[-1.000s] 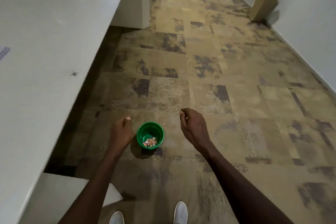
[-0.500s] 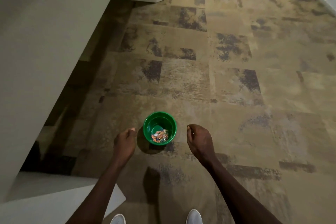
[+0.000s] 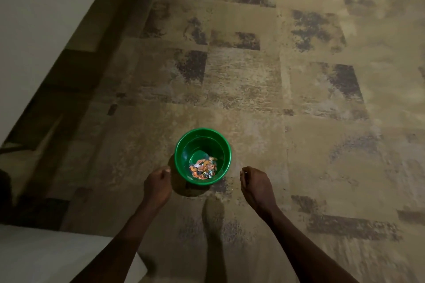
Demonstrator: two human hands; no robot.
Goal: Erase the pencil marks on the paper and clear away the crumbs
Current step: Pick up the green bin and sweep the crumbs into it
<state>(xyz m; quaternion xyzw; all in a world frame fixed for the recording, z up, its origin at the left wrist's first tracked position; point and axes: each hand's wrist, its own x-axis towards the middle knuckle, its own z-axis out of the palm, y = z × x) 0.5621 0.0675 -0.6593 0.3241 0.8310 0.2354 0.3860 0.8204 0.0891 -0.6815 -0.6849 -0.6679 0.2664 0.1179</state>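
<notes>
Looking down from head height at a patchy tan and brown carpeted floor (image 3: pixel 253 89) in dim light; standing upright just below centre, a small green bucket (image 3: pixel 181 154), with a heap of orange and pale scraps (image 3: pixel 203 169) at its bottom, toward 5 o'clock inside it; whether eraser crumbs lie among them, impossible to tell. Reaching forward from the bottom edge, two bare forearms; left hand (image 3: pixel 158 185) at 8 o'clock of the bucket, just beside its rim but apart from it, fingers (image 3: pixel 166 172) curled in toward the palm, anything held between them too small and dark to tell; right hand (image 3: pixel 256 187) at 4 o'clock of the bucket, a little farther off, fingertips drawn together and pointing down, any pinched crumbs not discernible. Running along the left edge from 7 to 11 o'clock, a white tabletop (image 3: pixel 34 18); at the 7 o'clock corner, another white surface (image 3: pixel 46 257).
</notes>
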